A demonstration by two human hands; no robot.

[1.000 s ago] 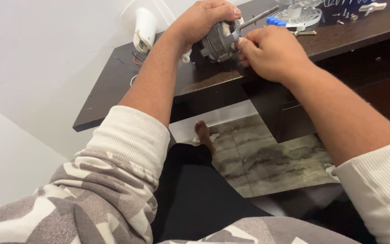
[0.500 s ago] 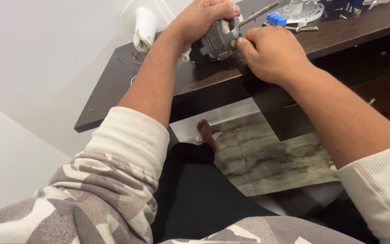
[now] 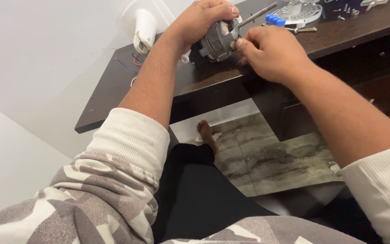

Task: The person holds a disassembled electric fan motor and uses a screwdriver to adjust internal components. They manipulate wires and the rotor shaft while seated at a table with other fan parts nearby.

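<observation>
At the far edge of a dark wooden desk (image 3: 113, 90), the left hand (image 3: 204, 20) clamped a small grey electric motor (image 3: 217, 40) while the right hand (image 3: 271, 54) pinched something at its face, what exactly hidden. The motor sat near the edge and could have slipped to the tiled floor (image 3: 267, 158); loose screws (image 3: 310, 30) far right might have rolled off.

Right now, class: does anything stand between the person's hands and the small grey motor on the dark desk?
Nothing visible does. The left hand already grips the grey motor from above, and the right hand touches its front face with the fingertips. The blue-handled tool and white disc lie behind, apart.
</observation>
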